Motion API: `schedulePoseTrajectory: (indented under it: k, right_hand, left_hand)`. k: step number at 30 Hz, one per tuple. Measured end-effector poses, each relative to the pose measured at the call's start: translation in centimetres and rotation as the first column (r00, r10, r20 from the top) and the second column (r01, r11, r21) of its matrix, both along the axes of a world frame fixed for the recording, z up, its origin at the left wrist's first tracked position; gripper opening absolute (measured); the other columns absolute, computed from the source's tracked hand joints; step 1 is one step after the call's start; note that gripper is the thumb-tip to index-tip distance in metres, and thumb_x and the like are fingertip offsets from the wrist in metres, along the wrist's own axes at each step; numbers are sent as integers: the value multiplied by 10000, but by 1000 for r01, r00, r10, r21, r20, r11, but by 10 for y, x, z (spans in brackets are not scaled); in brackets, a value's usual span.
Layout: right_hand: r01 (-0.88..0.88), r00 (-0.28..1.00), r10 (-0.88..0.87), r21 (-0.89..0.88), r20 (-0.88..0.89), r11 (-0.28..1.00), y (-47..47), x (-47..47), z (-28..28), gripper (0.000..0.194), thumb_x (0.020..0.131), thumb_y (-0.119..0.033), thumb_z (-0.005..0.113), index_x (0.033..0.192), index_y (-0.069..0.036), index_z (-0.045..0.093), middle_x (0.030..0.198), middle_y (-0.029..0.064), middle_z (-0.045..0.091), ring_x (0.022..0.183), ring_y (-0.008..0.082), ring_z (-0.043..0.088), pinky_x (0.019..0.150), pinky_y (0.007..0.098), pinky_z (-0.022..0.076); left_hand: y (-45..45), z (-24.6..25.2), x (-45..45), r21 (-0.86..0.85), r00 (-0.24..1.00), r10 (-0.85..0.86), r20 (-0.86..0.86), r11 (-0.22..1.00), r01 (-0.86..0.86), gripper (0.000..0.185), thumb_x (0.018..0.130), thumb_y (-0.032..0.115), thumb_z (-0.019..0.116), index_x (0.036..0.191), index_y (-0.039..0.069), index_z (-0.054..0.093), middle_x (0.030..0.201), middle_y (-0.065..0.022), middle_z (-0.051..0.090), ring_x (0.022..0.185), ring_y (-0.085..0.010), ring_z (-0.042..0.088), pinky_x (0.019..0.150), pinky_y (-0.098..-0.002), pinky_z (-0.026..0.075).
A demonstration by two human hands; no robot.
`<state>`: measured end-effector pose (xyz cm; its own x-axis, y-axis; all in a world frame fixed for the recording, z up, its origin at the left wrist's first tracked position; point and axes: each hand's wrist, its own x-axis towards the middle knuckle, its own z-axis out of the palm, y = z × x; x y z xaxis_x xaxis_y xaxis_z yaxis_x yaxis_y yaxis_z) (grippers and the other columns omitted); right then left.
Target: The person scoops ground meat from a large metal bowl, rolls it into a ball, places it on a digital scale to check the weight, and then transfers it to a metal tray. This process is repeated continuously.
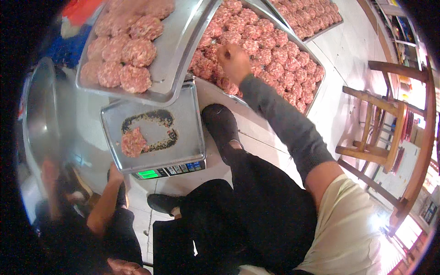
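Observation:
My right hand (235, 63), fingers curled, is over a metal tray (318, 90) packed with rows of raw meatballs (275, 70). Whether anything is in its grip is hidden. At the bottom edge, partly cut off, is what appears to be my left hand (125, 267); its fingers and contents cannot be made out. Before me stands a digital scale (168, 171) with a lit green display. On its metal pan (187, 103) lie a lump of raw minced meat (133, 142) and a ring of dark specks (175, 137).
Another tray (170, 77) of large meatballs (137, 53) overlaps the pan's far side. A third meatball tray (338, 21) lies farther back. A co-worker's forearm (105, 202) reaches toward the scale from the left, near a big metal bowl (43, 113). Wooden stools (371, 129) stand at right.

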<state>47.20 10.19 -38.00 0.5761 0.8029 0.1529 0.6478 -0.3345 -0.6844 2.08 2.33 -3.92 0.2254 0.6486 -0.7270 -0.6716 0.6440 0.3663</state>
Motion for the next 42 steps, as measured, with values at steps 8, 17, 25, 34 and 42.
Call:
schedulePoseTrajectory:
  k: [8,17,25,34,42]
  right_hand:
    - [-58,960,125,-261,249,964,101,85,-74,347,854,-307,645,1165,-154,653,1139,192,592,1021,372,609,897,455,501]
    - [-42,994,73,-332,83,942,150,87,-101,307,892,-211,557,1182,-165,648,1187,179,620,1042,383,621,895,462,508]
    - [-209,962,248,-279,113,937,102,90,-58,252,857,-159,631,1094,-85,672,957,133,698,852,250,651,753,391,521]
    - [-615,713,608,105,-348,782,-42,-107,89,138,846,-123,675,939,-24,649,834,110,626,750,219,628,664,313,503]
    - [-817,474,860,458,189,350,7,-237,94,228,831,-126,677,1033,-34,622,1026,114,624,889,320,639,748,375,542]
  left_hand:
    - [9,3,32,9,999,-9,-43,1000,10,455,995,364,428,1315,48,495,1256,-133,565,1192,-249,500,1028,-404,384]
    - [12,6,44,25,998,9,-68,1000,-8,410,1005,282,449,1268,-26,509,1218,-159,566,1155,-270,504,1028,-430,386]
    - [8,4,42,-19,968,128,-214,991,-135,358,1003,269,459,1210,-11,545,1096,-145,604,1050,-260,555,1005,-427,418]
    - [-13,6,20,37,977,140,-159,990,-136,573,1025,460,306,1289,11,544,1170,-175,633,1067,-332,601,905,-450,485]
    - [-19,7,9,68,979,154,-130,987,-146,593,1030,470,277,1336,17,508,1227,-178,614,1108,-332,594,921,-443,481]
